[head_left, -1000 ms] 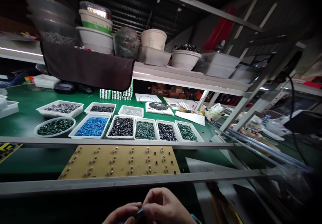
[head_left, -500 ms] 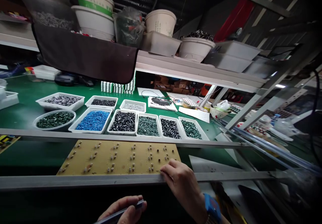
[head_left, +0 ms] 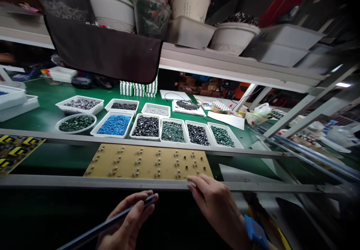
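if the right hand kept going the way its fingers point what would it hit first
Probably the grey metal rail: the fingertips of the right hand sit at or just over it, though depth is hard to judge. Just beyond the rail lies the tan circuit board.

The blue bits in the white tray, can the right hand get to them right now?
Probably not straight away. The right hand is at the near metal rail, and the tan circuit board and a far metal rail lie between it and the blue pellets. It would have to stretch over them.
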